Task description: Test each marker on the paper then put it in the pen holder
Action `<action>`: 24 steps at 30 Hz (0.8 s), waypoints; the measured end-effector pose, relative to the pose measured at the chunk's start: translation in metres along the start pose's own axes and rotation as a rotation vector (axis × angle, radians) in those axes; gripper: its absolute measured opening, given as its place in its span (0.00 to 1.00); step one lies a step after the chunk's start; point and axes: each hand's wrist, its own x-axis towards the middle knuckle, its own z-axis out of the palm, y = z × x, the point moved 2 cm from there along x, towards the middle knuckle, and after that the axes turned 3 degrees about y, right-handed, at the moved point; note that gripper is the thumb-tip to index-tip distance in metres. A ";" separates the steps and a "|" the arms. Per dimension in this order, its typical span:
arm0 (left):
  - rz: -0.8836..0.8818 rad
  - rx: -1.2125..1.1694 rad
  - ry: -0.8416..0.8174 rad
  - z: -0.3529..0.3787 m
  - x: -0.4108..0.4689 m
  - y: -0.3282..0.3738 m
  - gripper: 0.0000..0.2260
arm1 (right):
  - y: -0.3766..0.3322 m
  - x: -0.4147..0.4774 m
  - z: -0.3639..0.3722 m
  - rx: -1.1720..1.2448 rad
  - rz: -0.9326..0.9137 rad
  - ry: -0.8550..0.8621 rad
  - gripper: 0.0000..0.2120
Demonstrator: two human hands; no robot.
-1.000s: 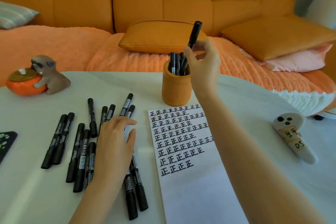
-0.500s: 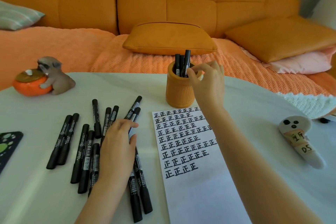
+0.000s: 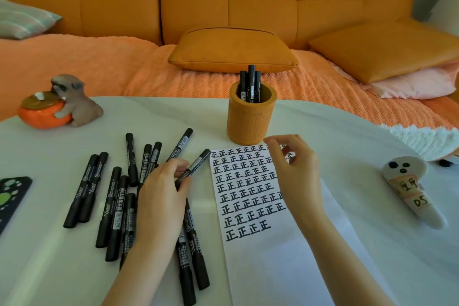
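Black felt marker with a barcode label [image 3: 196, 164]: pinched between thumb and fingers of the left hand [image 3: 162, 191], lifted off the pile. Its tip end aims at the top-left corner of the white paper sheet [image 3: 250, 251], and it looks capped. Loose black markers [image 3: 116, 206] lie on the white table [image 3: 347, 131] left of the sheet, some under the left wrist. Stored markers [image 3: 251, 82] stand in the orange cylindrical pen holder [image 3: 250, 119] at the sheet's far edge; touching it or not, can't tell.

Risks, my read:
- Hand-off to the right: the grip is a light mid-barrel pinch. A slip drops the marker back in the pile, mixed with untested ones.
- Uncapping over the sheet: the cap could roll into the pile, or the bare tip could smear the written rows.
- Left forearm sits over the pile. Pulling back could sweep markers toward the table edge.
- Holder sits close to the writing area, so a knuckle bump could tip it.

Pose: left hand palm down, wrist low, fingers curled round the barrel. Right hand [image 3: 295, 169] hovers above the sheet's top rows just in front of the holder, fingers loosely curled, gripping nothing.
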 end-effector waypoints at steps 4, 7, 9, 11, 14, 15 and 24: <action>0.037 -0.060 0.081 -0.007 -0.001 0.006 0.11 | 0.001 -0.017 0.002 0.054 0.102 -0.096 0.07; 0.055 -0.188 0.080 -0.013 -0.001 0.014 0.11 | 0.001 -0.026 0.006 0.091 0.161 -0.165 0.07; 0.070 -0.333 0.011 -0.016 -0.002 0.024 0.11 | -0.001 -0.029 0.008 0.141 0.224 -0.237 0.09; 0.079 -0.451 -0.105 -0.016 -0.005 0.034 0.11 | -0.006 -0.031 0.010 0.249 0.312 -0.319 0.13; 0.099 -0.529 -0.252 -0.014 -0.011 0.044 0.10 | -0.016 -0.034 0.009 0.367 0.365 -0.361 0.11; 0.105 -0.536 -0.280 -0.013 -0.013 0.045 0.10 | -0.017 -0.035 0.008 0.396 0.370 -0.348 0.11; 0.100 -0.364 -0.482 0.003 -0.026 0.047 0.07 | -0.010 -0.044 -0.002 0.503 0.390 -0.221 0.13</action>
